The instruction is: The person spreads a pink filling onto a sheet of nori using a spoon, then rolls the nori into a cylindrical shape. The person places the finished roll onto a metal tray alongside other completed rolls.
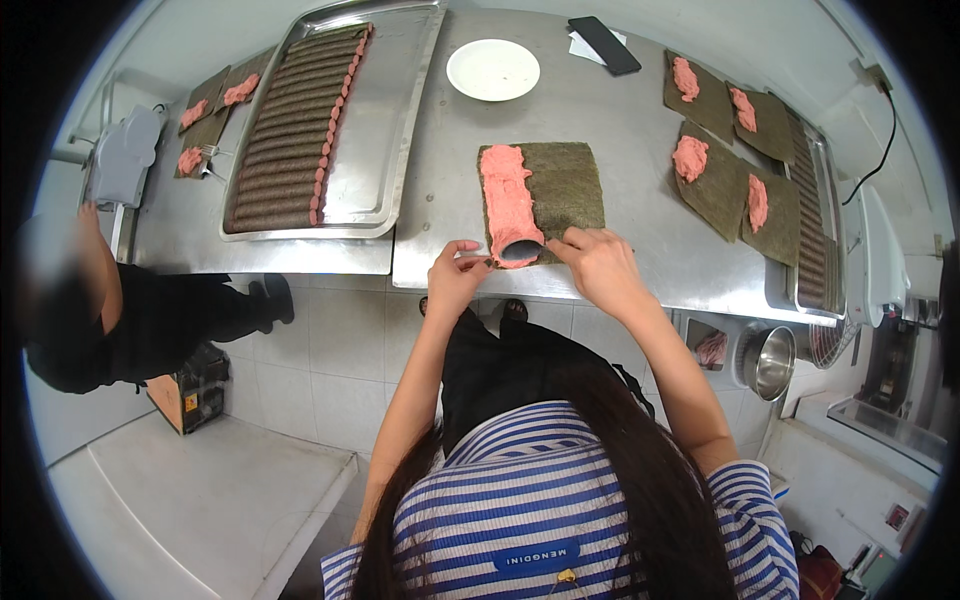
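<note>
Seaweed sheet (pixel 568 185), one, dark green, on the steel table (pixel 440 190) straight ahead of the person, between and just beyond the two hands. Pink paste (pixel 510 200), one strip along the sheet's left part, long axis running away from the person, near edge to far edge; right part uncoated. Dark oval piece (pixel 521 249), one, at the strip's near end, between the hands; tool or curled edge, cannot tell. Left hand (pixel 455 275), at the near left corner, closer to the paste; thumb and forefinger slightly apart, pinch on the sheet not certain. Right hand (pixel 600 265), at the near edge beside the dark oval piece, closer to the uncoated part; fingertips gathered, their hold hidden. White plate (pixel 493 70), one, round, beyond the sheet, a few small marks inside. Large tray (pixel 370 130), steel, to the left, holding a long row of seaweed rolls (pixel 290 140), pink at their right ends. Spare sheets (pixel 715 110), four, to the right, each bearing a pink lump. Second tray (pixel 818 315), far right, partly covered by those sheets, with brown rolls (pixel 812 270) inside. Phone (pixel 604 45), black, at the far side, lying over white paper (pixel 582 46).
</note>
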Demonstrator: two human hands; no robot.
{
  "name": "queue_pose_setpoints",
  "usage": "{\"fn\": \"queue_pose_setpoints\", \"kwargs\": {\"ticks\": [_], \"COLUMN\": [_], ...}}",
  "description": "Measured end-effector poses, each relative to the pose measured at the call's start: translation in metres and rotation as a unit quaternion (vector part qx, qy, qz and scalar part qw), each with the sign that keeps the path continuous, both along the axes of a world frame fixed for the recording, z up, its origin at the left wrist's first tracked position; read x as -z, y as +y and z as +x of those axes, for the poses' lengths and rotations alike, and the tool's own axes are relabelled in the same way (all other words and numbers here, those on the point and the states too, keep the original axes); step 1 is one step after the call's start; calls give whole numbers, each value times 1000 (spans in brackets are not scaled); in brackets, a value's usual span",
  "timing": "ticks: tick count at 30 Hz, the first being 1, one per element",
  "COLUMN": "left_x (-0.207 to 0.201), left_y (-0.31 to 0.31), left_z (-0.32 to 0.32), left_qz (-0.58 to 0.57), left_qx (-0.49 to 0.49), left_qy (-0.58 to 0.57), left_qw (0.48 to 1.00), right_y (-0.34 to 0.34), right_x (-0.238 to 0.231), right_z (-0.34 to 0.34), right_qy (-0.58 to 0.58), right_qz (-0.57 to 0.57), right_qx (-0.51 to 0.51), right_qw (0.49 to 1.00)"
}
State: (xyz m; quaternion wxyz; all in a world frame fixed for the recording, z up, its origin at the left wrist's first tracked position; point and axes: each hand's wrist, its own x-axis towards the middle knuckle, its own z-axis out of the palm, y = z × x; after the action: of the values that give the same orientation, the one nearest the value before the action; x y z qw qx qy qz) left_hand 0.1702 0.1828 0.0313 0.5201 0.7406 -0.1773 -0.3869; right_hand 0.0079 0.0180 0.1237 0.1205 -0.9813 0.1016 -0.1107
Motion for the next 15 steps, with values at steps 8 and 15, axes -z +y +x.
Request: {"fn": "queue_pose_setpoints", "kwargs": {"ticks": [8,15], "left_x": [-16,-18], "left_y": [-13,-13], "left_z": [-9,-7], "left_qz": [62,72], "left_qx": [-7,-1], "left_qy": [-114,-114], "left_qw": [992,991], "right_y": [4,-7], "right_x": [18,5], "right_z": [-5,-10], "right_qy": [102,165], "right_qz": [-26,33], "right_qx": [62,144], "right_qw": [992,975]}}
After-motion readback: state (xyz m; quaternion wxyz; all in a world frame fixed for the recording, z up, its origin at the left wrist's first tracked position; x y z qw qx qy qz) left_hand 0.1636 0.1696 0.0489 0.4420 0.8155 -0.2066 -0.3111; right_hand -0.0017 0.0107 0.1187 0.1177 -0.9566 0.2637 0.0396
